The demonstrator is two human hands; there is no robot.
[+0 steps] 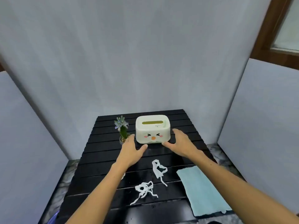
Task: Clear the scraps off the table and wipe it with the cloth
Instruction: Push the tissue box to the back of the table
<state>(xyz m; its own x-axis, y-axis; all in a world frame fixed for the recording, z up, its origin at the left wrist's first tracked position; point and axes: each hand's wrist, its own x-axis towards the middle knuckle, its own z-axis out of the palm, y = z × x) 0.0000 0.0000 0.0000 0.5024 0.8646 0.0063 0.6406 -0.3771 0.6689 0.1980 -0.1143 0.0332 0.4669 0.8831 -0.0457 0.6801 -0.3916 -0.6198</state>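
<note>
We look down at a black slatted table (100, 160), its long ridges running left to right and its surface faintly glossy, set against pale grey panels (113, 54) that close in the back and both sides. At the far left of the things on it stands a small potted cactus (122, 132), a green stem with a spiky pale bluish crown, in a little round pot topped with gravel. Our left hand (131, 150) reaches forward just beside that pot, fingers spread wide and holding nothing, its thumb pointing toward the tissue box (152, 129). That box sits at the middle back, a rounded cream plastic case with an olive slot in its lid and a cartoon face with pink cheeks and an orange beak on the near side. Our right hand (181, 143) is open on the box's other side, its thumb close by the lower right corner, though we cannot tell whether it touches. So both hands flank the box while the scraps lie nearer to us, between our forearms: one twisted white paper scrap (159, 171) and a second tangled one (144, 190) closer to the front edge, thin, torn and stringy. A small pale piece peeks from beneath the left forearm. Farthest right, the light blue cloth (202, 189) lies flat on the near right part of the table, soft and napped, roughly rectangular.
</note>
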